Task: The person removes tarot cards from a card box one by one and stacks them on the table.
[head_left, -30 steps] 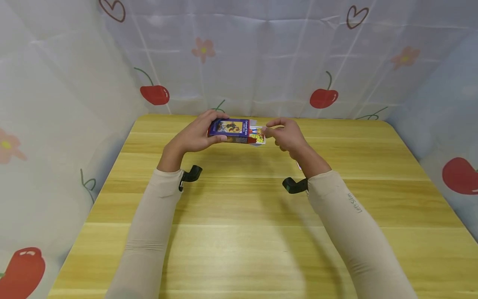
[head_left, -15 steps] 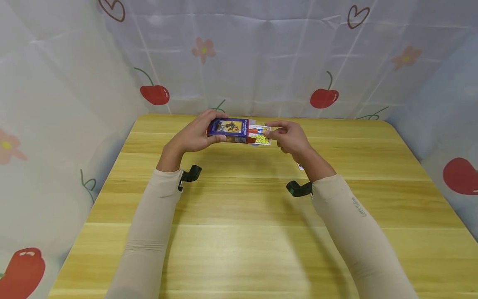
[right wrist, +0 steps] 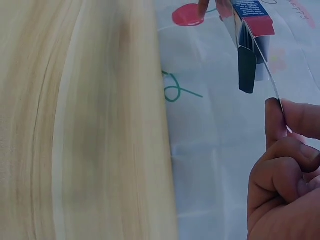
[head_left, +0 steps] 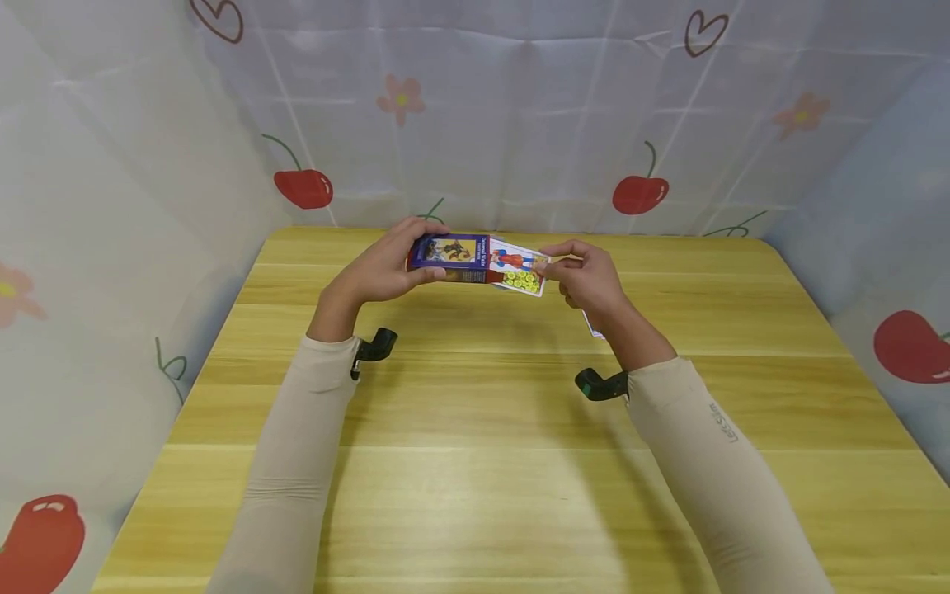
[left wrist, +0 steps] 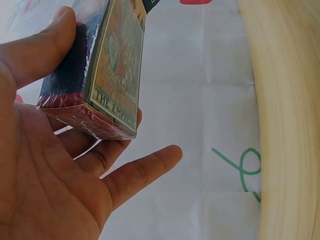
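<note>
In the head view my left hand (head_left: 374, 268) grips a purple tarot card box (head_left: 449, 250), lying on its side with its opening to the right. Thumb and fingers clasp its long edges; the left wrist view shows "The Empress" on one side of the box (left wrist: 119, 65) and the little finger stretched away. A tarot card (head_left: 517, 266), with a red-clad figure and yellow discs, sticks far out of the opening, slightly tilted. My right hand (head_left: 594, 280) pinches its outer end between thumb and index finger, other fingers curled. From the right wrist view the card (right wrist: 269, 71) appears edge-on, slightly bowed, beside a lifted flap (right wrist: 246, 70).
Both hands are above the far part of a wooden table (head_left: 475, 412). Another card (head_left: 591, 325) lies on the table, mostly hidden behind the right wrist. A white curtain (head_left: 512, 124) with cherries and flowers hangs behind the table and along its sides.
My right hand has moved right and slightly toward me, drawing the card farther out of the box and tilting it. The left hand and box have stayed nearly still.
</note>
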The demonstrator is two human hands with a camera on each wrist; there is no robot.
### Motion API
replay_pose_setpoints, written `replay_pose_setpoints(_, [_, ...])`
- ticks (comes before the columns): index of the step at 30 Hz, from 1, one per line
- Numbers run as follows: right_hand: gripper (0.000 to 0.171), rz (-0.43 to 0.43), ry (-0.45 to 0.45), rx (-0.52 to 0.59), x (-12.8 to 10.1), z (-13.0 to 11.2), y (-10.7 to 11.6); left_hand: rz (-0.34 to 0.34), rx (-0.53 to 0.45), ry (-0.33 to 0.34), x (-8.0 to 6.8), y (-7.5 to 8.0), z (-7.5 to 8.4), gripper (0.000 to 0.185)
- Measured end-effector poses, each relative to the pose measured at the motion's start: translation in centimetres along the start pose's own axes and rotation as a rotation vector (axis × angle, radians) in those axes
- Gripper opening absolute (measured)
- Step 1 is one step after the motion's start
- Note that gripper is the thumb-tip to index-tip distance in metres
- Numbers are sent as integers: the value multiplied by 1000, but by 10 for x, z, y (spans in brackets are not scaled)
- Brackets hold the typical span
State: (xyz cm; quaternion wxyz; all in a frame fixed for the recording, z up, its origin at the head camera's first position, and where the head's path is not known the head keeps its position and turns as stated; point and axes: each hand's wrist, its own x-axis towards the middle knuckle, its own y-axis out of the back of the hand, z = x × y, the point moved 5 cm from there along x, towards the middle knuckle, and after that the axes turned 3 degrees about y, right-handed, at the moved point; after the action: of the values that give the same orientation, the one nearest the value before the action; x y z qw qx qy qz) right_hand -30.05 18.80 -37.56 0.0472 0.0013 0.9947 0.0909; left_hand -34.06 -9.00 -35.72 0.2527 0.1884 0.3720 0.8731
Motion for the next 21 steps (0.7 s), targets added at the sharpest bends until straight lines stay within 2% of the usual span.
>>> replay_pose_setpoints(5, [22, -7, 25, 67, -4, 3, 4, 5, -3, -1, 0, 1, 0, 60])
replay_pose_setpoints(12, [15, 19, 5, 123, -9, 12, 17, 9, 5, -3, 0, 0, 2, 60])
replay_pose_setpoints(16, [13, 51, -1, 164, -12, 19, 27, 2, 3, -1, 0, -1, 2, 60])
replay_pose_setpoints(21, [11, 127, -40, 153, -16, 34, 46, 3, 5, 5, 0, -1, 0, 60])
